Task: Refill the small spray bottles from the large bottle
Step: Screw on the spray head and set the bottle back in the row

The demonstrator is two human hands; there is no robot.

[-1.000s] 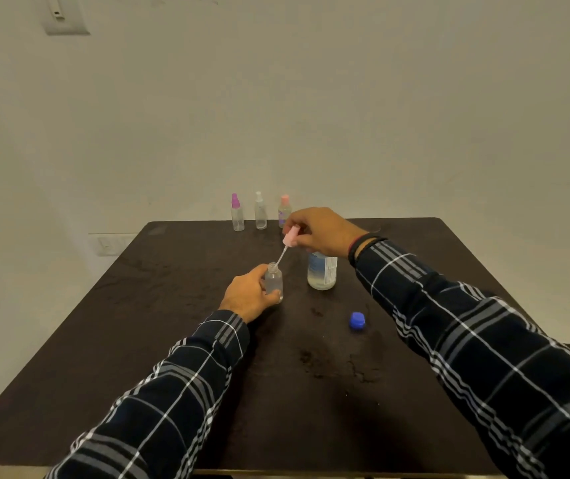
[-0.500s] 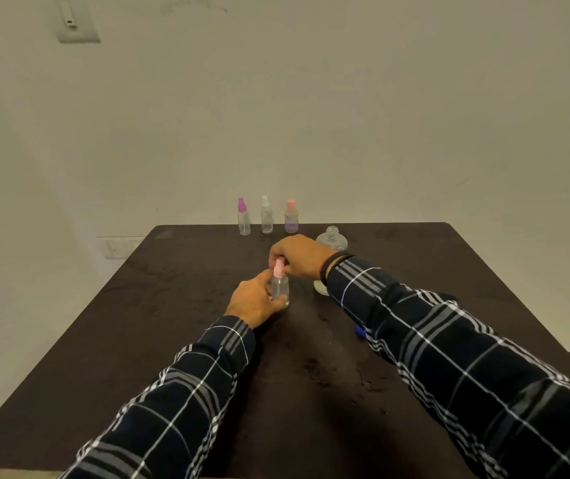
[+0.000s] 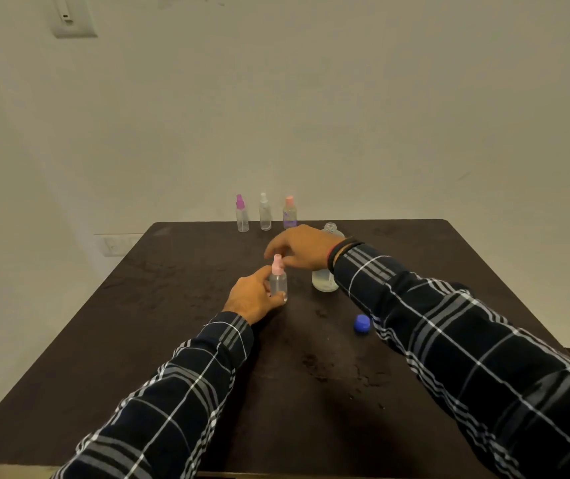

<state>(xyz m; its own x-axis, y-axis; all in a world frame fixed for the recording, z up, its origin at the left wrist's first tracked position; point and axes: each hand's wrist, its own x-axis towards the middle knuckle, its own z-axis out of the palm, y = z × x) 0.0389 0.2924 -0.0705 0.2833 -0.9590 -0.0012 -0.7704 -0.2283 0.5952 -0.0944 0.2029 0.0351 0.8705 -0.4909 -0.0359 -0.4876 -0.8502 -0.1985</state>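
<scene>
Upright on bench (image 3: pixel 173 305), small spray bottle (image 3: pixel 278 283), left hand (image 3: pixel 254 299) gripping its body; right hand (image 3: pixel 302 248) loose, holding nothing, just above pink top (image 3: pixel 277 267); large bottle (image 3: pixel 325 283) just right, nearer right hand.

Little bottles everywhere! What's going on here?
Someone is refilling small spray bottles. Their left hand grips one small bottle on the table, pink spray top already on, and the right hand hovers open just behind that top. The large bottle stands uncapped beside it, its blue cap lying on the table. At the far edge wait three more small bottles.
</scene>
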